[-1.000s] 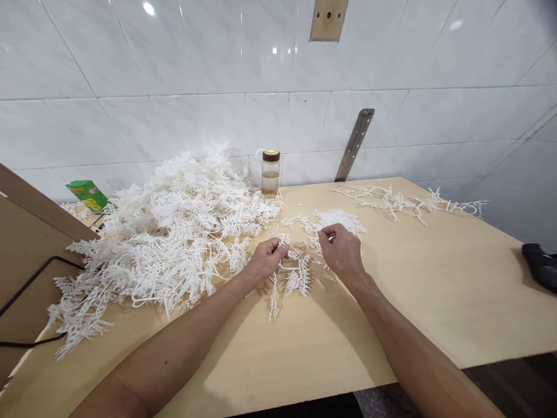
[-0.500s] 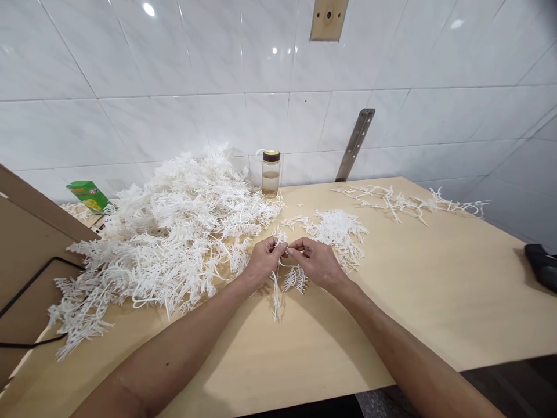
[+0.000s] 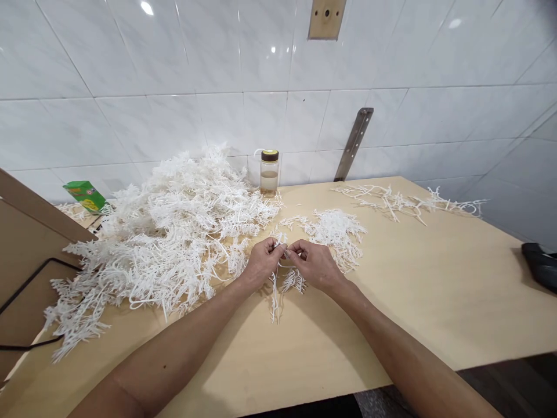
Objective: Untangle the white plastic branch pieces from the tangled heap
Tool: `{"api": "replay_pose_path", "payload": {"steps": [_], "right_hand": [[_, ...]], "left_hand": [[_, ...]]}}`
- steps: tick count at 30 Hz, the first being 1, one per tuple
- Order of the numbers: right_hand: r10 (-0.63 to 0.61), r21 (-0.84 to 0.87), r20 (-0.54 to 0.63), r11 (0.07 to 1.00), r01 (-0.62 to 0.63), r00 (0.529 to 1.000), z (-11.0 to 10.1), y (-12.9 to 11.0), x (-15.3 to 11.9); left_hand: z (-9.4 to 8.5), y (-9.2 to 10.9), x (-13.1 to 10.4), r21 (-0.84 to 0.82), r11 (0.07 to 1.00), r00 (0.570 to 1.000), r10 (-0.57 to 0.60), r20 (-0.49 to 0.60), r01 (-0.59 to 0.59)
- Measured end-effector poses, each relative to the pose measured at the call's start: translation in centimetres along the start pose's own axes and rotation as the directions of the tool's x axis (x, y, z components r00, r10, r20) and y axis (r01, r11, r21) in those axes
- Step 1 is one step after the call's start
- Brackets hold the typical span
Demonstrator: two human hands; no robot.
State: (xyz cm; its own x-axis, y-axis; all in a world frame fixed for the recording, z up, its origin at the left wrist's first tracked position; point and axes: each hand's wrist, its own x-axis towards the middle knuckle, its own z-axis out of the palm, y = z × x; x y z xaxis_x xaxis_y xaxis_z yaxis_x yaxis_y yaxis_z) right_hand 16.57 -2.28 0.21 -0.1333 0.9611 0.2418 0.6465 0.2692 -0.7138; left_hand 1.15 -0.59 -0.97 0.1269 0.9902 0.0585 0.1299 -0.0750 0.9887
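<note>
Near the table's middle, my left hand [image 3: 263, 258] pinches a white branched plastic sprig [image 3: 274, 293], whose stem hangs below the fingers. Close against it, my right hand [image 3: 314, 261] is closed, thumb and forefinger pressed together at the same sprig. What exactly lies between the right fingertips is mostly hidden. A few small white pieces [image 3: 294, 280] lie on the table under the hands. Just beyond my right hand rests a small heap of white sprigs [image 3: 337, 232]. To the left spreads a large pile of white branched sprigs [image 3: 174, 226].
A bottle of liquid [image 3: 269, 174] stands by the tiled wall, behind the pile. Bare white stems [image 3: 404, 202] lie at the table's far right. At left are a green box [image 3: 86, 197] and a brown panel [image 3: 30, 255]. A black object [image 3: 539, 264] sits on the right edge.
Both hands stay almost in place, fingertips still together at the sprig. The whole view has shifted very slightly; the piles look the same.
</note>
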Motion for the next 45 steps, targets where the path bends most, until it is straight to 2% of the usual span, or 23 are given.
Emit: {"api": "replay_pose_path", "payload": {"steps": [3, 9, 22, 27, 31, 33, 36, 38, 40, 43, 45], "right_hand": [[-0.018, -0.021, 0.011, 1.000, 0.018, 1.000, -0.1, 0.0, 0.0], [-0.032, 0.046, 0.051, 0.999, 0.029, 0.998, -0.3, 0.2, 0.1], [-0.048, -0.078, 0.008, 0.996, 0.048, 0.999, 0.7, 0.4, 0.0], [-0.033, -0.007, -0.011, 0.999, 0.033, 0.999, 0.7, 0.3, -0.1], [-0.055, -0.013, -0.015, 0.998, 0.054, 0.998, 0.4, 0.3, -0.1], [-0.058, -0.044, -0.011, 0.997, 0.057, 0.998, 0.4, 0.2, -0.1], [-0.048, -0.080, 0.005, 0.996, 0.049, 0.999, 0.9, 0.1, -0.1], [-0.030, -0.100, -0.002, 0.995, 0.030, 1.000, 1.2, 0.2, -0.1], [0.036, -0.106, -0.040, 0.994, -0.041, 0.999, 1.2, 0.3, 0.0], [0.212, -0.062, -0.140, 0.973, -0.223, 0.967, 0.2, 0.9, 0.5], [0.234, -0.018, -0.254, 0.969, -0.246, 0.939, -0.9, 1.5, 0.9]], "left_hand": [[-0.1, -0.1, 0.0, -0.016, 1.000, 1.000, -0.016, 0.007, 0.016], [-0.1, -0.5, 0.3, -0.050, 0.999, 1.000, 0.000, 0.029, 0.002], [-0.2, 0.1, 0.0, -0.009, 0.999, 0.998, -0.038, 0.053, 0.039], [-0.6, 0.8, -0.1, -0.043, 0.993, 0.985, -0.099, 0.142, 0.106], [-0.8, 1.2, -0.2, -0.044, 0.987, 0.978, -0.149, 0.149, 0.157], [-0.7, 1.1, -0.2, -0.026, 0.990, 0.980, -0.134, 0.149, 0.139], [-0.5, 0.7, -0.2, 0.063, 0.997, 0.992, -0.043, 0.122, 0.035], [-0.3, 0.3, -0.2, 0.144, 0.989, 0.997, 0.031, 0.065, -0.040], [-0.2, 0.1, -0.4, 0.180, 0.981, 0.997, 0.070, 0.018, -0.072], [-0.2, -0.2, -0.5, 0.118, 0.992, 0.999, 0.051, 0.002, -0.051], [-0.2, -0.3, -0.4, 0.044, 0.999, 1.000, 0.008, 0.019, -0.009]]}}
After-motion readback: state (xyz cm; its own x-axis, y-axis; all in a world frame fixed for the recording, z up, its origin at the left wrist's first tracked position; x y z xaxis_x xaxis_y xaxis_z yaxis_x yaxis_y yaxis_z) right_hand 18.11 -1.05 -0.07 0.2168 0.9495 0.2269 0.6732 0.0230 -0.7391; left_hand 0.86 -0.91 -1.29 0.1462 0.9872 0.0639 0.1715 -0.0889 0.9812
